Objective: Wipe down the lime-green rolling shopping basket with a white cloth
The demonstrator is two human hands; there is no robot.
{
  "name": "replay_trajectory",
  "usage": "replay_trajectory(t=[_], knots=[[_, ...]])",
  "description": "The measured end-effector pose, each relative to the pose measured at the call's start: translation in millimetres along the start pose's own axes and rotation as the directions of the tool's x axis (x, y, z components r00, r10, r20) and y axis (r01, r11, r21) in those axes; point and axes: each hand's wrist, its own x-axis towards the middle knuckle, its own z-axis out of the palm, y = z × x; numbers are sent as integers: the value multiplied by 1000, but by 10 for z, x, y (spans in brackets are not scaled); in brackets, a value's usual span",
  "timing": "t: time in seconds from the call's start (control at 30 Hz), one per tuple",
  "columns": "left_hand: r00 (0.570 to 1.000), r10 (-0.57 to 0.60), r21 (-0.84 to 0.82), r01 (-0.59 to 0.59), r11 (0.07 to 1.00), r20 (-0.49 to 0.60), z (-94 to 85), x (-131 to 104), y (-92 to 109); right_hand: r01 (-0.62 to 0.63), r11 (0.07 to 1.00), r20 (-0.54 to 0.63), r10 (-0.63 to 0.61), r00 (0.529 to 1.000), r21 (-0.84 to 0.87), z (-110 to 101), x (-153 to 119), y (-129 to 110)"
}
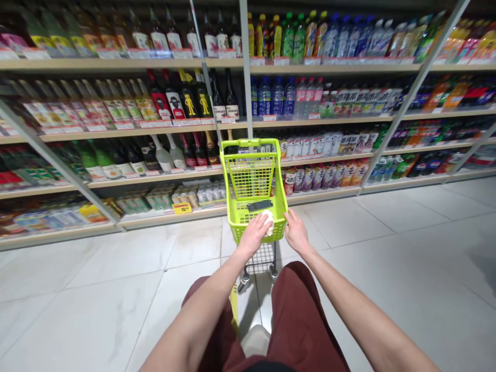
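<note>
A lime-green shopping cart [230,209] stands on the floor in front of my knees, its plastic basket on a grey wheeled frame. My left hand [253,234] is closed on a crumpled white cloth [268,219], pressed to the near rim of the basket. It may be a paper tissue; the material is hard to tell. On the right, my right hand [296,231] grips the basket's near right corner, fingers curled over the edge. Inside the basket lies a flat dark item [259,205], too small to name.
Shelves of drinks [325,119] run along the wall behind the cart, with glass bottles on the left and plastic bottles on the right. A yellow price tag [182,208] sticks out from the bottom shelf. Pale floor tiles [116,289] surround the cart.
</note>
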Motion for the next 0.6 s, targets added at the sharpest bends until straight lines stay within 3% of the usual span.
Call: replay_trajectory(t=[0.1,0.17,0.27,0.43,0.5,0.6], knots=[[996,-82,22,83,996,-45,-180,-304,-325,-34,999,35,34,999,11,6,-24,-23],[981,-161,16,164,986,-105,-232,-403,-415,-56,998,42,56,998,11,21,-52,-86],[966,-209,-25,207,978,-151,-154,-339,-285,-55,998,57,56,997,-20,37,-93,-210],[994,-95,-48,93,995,-44,-30,-77,59,-19,995,120,31,992,-102,26,-123,-320],[996,-91,-11,90,996,-9,-132,-136,-7,-17,993,146,34,989,-117,21,-127,-327],[985,-170,78,170,982,2,-416,-417,-323,-38,992,156,56,986,-117,31,-135,-342]])
